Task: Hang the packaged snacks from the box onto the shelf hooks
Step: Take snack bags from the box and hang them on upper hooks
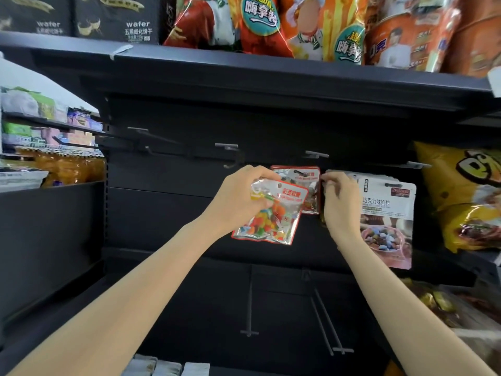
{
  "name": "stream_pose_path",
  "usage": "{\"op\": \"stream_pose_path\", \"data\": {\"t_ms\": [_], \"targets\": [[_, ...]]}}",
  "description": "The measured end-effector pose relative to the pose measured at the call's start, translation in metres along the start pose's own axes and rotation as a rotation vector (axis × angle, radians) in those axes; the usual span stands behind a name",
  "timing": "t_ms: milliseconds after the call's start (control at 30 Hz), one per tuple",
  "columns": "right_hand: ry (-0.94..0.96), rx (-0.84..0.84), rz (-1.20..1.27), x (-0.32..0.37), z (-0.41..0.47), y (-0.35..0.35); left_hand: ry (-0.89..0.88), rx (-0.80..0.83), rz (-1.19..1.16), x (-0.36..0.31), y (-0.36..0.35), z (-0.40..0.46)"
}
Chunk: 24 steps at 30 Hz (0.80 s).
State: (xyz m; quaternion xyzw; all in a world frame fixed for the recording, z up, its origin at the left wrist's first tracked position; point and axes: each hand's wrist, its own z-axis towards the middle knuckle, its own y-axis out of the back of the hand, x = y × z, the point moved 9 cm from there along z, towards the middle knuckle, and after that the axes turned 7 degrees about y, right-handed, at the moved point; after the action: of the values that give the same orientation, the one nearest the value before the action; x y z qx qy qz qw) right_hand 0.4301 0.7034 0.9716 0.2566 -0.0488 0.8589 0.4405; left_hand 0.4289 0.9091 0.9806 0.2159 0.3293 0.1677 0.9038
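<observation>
My left hand (pixel 238 196) grips a small red-edged packet of colourful candy (pixel 271 215) by its top corner, held tilted in front of the dark back panel. Just behind it, packets of the same kind (pixel 311 185) hang on a hook (pixel 315 154). My right hand (pixel 339 199) pinches the upper right edge of those hung packets. To the right, white and pink chocolate snack packets (pixel 387 221) hang on another hook (pixel 417 165). The box is not in view.
Bare hooks (pixel 227 146) stick out to the left on the upper row, and more hooks (pixel 249 332) stand on the lower row. Yellow snack bags (pixel 466 199) sit at the right. The shelf above (pixel 244 69) carries large crisp bags.
</observation>
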Motion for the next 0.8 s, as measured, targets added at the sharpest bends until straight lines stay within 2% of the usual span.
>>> {"op": "stream_pose_path", "data": {"t_ms": [67,133,233,400,800], "targets": [[0.036,0.01,0.182,0.011,-0.011,0.011,-0.01,0.026,-0.08,-0.005,-0.008,0.004],[0.052,0.129,0.324,0.024,-0.017,0.008,-0.027,0.03,-0.16,-0.014,-0.016,0.009],[0.137,0.174,0.255,0.031,-0.012,0.011,-0.061,-0.022,-0.123,-0.026,-0.028,0.019],[0.113,0.134,0.073,0.018,0.003,0.009,-0.027,-0.119,-0.026,-0.018,-0.036,0.031],[0.102,0.111,-0.032,0.011,0.002,-0.001,0.001,-0.104,0.057,-0.002,-0.049,0.038]]}}
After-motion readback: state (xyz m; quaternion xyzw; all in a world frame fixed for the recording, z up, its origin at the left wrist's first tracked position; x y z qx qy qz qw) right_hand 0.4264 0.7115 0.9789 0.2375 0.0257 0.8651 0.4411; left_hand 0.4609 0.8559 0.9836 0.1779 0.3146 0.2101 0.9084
